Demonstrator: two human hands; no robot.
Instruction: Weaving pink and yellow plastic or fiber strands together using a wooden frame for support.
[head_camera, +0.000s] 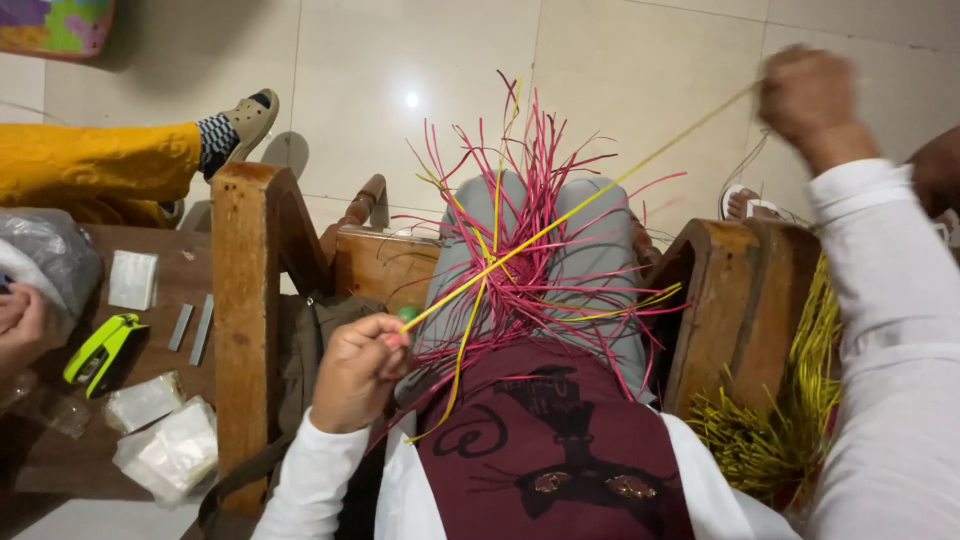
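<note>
Two hands stretch one yellow strip (580, 205) diagonally across the frame: left hand (355, 370) pinches its lower end at centre, right hand (805, 95), blurred, grips it upper right, above pink strips (530, 260) on the lap.

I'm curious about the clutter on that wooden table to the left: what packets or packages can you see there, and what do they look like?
Flat square packet: far side of the wooden table, whitish.
Clear plastic packets: near edge of the table, a loose pile, see-through with white contents.
Grey plastic bag: table's left end, crumpled and bulging.
No signs or screens show.
</note>
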